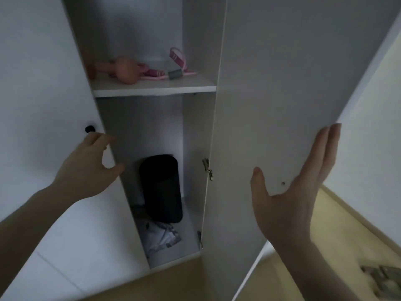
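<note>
**Open door, right hand flat on its free edge**

Tall white cabinet door [271, 83] stands open, long axis upright, metal hinges [207, 168] to the left of the right hand [288, 192]. That hand is flat, fingers straight and together. Left hand [86, 168] is loosely curled at the opening's left edge, below a black round knob [89, 128]; whether it grips, cannot tell. It likely sits in the swing path. Inside: black rounded bin [160, 187], crumpled pale cloth [160, 235].

Two hands are counted: left hand [86, 168], right hand [290, 196]. Two white cabinet doors are seen: left door [43, 83], right door [282, 61]. One black round knob [89, 128], one white shelf [152, 88], one pink doll [123, 69], one grey cylinder [175, 74] and one black rounded bin [161, 187] are counted.
</note>
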A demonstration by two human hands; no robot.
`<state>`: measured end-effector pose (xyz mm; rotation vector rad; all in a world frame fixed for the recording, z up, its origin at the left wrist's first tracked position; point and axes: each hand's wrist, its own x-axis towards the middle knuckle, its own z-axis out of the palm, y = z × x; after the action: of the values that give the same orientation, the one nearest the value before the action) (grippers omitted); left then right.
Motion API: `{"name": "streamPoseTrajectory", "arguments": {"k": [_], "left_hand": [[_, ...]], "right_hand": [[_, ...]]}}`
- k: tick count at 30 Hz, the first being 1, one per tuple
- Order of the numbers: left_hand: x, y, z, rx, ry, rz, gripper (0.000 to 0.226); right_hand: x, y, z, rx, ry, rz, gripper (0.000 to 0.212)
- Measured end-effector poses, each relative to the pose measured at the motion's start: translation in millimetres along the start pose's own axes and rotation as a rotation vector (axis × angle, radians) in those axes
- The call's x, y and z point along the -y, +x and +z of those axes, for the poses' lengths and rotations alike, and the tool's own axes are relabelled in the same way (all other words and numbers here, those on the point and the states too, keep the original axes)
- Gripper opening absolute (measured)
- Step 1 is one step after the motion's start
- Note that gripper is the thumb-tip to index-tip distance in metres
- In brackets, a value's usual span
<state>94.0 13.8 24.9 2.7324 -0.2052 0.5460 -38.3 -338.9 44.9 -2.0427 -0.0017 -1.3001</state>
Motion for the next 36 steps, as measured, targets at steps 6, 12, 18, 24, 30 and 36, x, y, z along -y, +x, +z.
{"name": "streamPoseTrajectory", "arguments": {"k": [6, 12, 18, 24, 30, 36], "left_hand": [[30, 18, -20, -0.052, -0.022, -0.066, 0.078], [48, 47, -24, 0.023, 0.057, -0.138, 0.086], [51, 76, -8, 0.191, 0.153, -0.235, 0.084], [56, 90, 1, 0.236, 0.168, -0.283, 0.06], [65, 73, 16, 0.033, -0.008, -0.282, 0.05], [51, 2, 24, -0.242, -0.128, -0.287, 0.039]], "right_hand": [[31, -14, 60, 0.316, 0.164, -0.124, 0.08], [51, -22, 121, 0.743, 0.166, -0.088, 0.075], [63, -21, 152, 0.93, 0.121, -0.114, 0.065], [54, -20, 159, 0.979, 0.128, -0.13, 0.06], [31, -21, 162, 1.039, 0.137, -0.082, 0.059], [8, -37, 176, 1.112, 0.185, -0.061, 0.061]]}}
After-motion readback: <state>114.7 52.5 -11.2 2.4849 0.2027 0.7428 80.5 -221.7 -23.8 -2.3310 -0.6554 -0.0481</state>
